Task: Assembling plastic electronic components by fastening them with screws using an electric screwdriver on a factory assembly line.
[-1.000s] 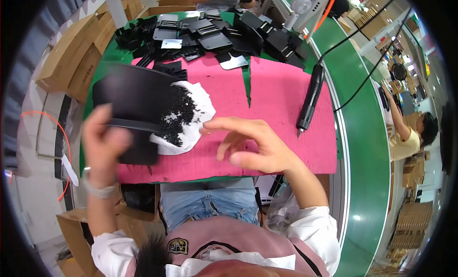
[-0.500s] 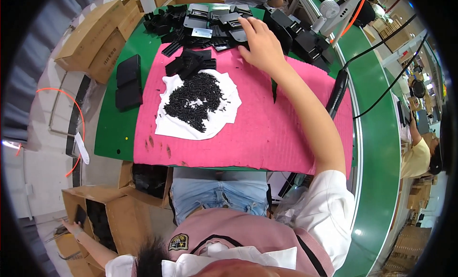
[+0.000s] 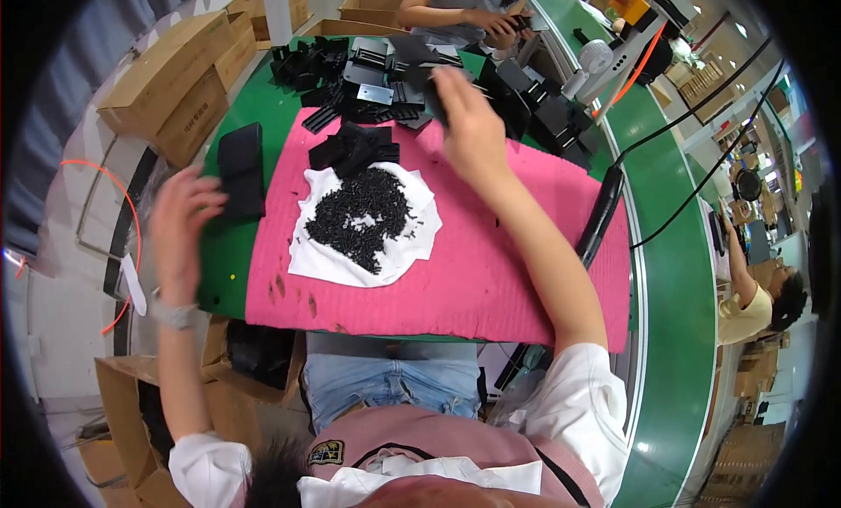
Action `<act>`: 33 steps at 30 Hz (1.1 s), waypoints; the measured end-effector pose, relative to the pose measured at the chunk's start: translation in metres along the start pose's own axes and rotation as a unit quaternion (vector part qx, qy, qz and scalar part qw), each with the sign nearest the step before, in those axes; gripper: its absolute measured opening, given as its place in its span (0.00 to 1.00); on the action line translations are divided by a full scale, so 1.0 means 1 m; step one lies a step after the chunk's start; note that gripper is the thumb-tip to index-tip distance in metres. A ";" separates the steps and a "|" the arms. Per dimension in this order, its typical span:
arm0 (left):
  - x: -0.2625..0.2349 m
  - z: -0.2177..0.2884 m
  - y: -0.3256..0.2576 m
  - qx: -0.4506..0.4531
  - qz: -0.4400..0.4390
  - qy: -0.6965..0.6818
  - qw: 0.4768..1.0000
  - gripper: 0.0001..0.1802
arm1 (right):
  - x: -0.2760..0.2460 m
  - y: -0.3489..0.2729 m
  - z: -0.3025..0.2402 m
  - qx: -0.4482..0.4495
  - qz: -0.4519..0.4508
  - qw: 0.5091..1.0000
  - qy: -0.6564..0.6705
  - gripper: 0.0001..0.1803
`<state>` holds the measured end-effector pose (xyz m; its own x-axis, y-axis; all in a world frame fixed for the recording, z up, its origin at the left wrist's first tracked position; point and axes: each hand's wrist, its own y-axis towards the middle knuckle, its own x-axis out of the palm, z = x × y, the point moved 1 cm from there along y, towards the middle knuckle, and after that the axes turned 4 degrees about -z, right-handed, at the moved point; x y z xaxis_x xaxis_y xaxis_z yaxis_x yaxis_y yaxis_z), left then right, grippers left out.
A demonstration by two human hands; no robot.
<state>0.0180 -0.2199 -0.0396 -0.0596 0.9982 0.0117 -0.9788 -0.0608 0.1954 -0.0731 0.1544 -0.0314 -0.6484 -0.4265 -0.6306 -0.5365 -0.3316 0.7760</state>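
Your right hand [image 3: 469,114] is stretched far over the pink mat [image 3: 517,271] into the heap of black plastic parts [image 3: 394,79] at the table's back edge. Fingers look curled around one dark piece there, but motion blur hides the grip; I cannot tell how firmly it is held. Take a single part and lift it free of its neighbours, so none drag along.

Your left hand [image 3: 180,228] sits at the mat's left edge, fingers loosely spread, fingertips touching the flat black case [image 3: 241,171] that lies on the green surface. Nothing is clasped. Steady that case with a flat palm, not a pinch.

The pile of small black screws [image 3: 359,215] rests on the white cloth [image 3: 307,254], mid-mat, between both arms. Right arm nearly straight, elbow low; left wrist bent upward.
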 end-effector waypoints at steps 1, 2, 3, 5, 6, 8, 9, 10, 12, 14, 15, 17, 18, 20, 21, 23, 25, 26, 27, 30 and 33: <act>0.050 0.013 0.004 0.011 -0.117 -0.083 0.990 0.25 | -0.009 -0.001 -0.020 -0.041 -0.005 0.999 0.005 0.28; 0.080 0.013 0.008 -0.033 -0.149 -0.109 0.982 0.28 | -0.016 0.000 -0.041 -0.086 -0.008 0.996 0.015 0.28; 0.111 0.015 0.011 -0.027 -0.214 -0.152 0.965 0.29 | -0.022 -0.003 -0.058 -0.123 -0.023 0.992 0.026 0.29; 0.150 0.003 0.018 -0.057 -0.173 -0.196 0.964 0.24 | -0.032 -0.016 -0.080 -0.151 -0.053 0.987 0.026 0.31; 0.164 0.005 0.025 -0.072 -0.152 -0.186 0.968 0.22 | -0.033 -0.022 -0.084 -0.139 -0.067 0.988 0.017 0.33; 0.166 0.000 0.033 -0.056 -0.170 -0.177 0.968 0.20 | -0.038 -0.024 -0.071 -0.127 -0.114 0.985 0.015 0.35; 0.164 -0.003 0.037 -0.039 -0.182 -0.165 0.969 0.18 | -0.044 -0.021 -0.062 -0.117 -0.138 0.977 0.111 0.36; 0.159 -0.006 0.040 -0.040 -0.185 -0.164 0.968 0.18 | -0.048 -0.020 -0.054 -0.104 -0.160 0.960 0.206 0.38; 0.146 -0.013 0.046 -0.024 -0.157 -0.181 0.971 0.17 | -0.034 -0.019 -0.030 -0.014 -0.145 0.951 0.271 0.36; 0.141 -0.011 0.048 -0.024 -0.131 -0.202 0.970 0.17 | -0.011 -0.009 -0.014 0.115 -0.119 0.965 0.204 0.30; 0.140 -0.009 0.049 -0.040 -0.135 -0.198 0.970 0.17 | -0.001 -0.005 -0.010 0.115 -0.123 0.964 0.205 0.30; 0.143 -0.011 0.049 -0.043 -0.128 -0.185 0.973 0.17 | 0.023 0.002 -0.004 0.107 -0.234 0.966 -0.036 0.24; 0.143 -0.012 0.049 -0.043 -0.124 -0.184 0.974 0.17 | 0.035 0.005 0.000 0.105 -0.235 0.966 -0.033 0.24; 0.143 -0.015 0.049 -0.080 -0.141 -0.184 0.969 0.16 | 0.055 0.007 0.006 0.087 -0.224 0.962 -0.131 0.20; 0.144 -0.016 0.048 -0.076 -0.122 -0.191 0.971 0.16 | 0.056 0.009 0.009 0.052 -0.231 0.964 -0.120 0.16; 0.143 -0.012 0.044 -0.103 -0.129 -0.208 0.964 0.16 | 0.052 0.006 0.020 0.006 -0.233 0.965 -0.120 0.10; 0.147 -0.006 0.041 -0.126 -0.150 -0.234 0.952 0.15 | 0.034 0.005 0.021 -0.013 -0.232 0.969 -0.090 0.09; 0.145 -0.007 0.040 -0.124 -0.143 -0.237 0.953 0.15 | 0.023 0.002 0.020 -0.003 -0.193 0.980 0.051 0.08; 0.146 -0.008 0.039 -0.152 -0.163 -0.242 0.944 0.15 | 0.011 -0.003 0.015 0.012 -0.152 0.970 0.188 0.11; 0.149 -0.015 0.034 -0.191 -0.197 -0.262 0.925 0.15 | -0.020 -0.011 -0.009 0.012 -0.104 0.937 0.333 0.23; 0.150 -0.021 0.030 -0.207 -0.242 -0.291 0.902 0.15 | -0.029 -0.009 -0.027 -0.085 -0.172 0.919 0.344 0.26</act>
<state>-0.0243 -0.0716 -0.0524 0.3883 0.7314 0.5607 -0.8593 0.5071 -0.0664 -0.0351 0.1474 -0.0197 0.0704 -0.6847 -0.7255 -0.5162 -0.6473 0.5608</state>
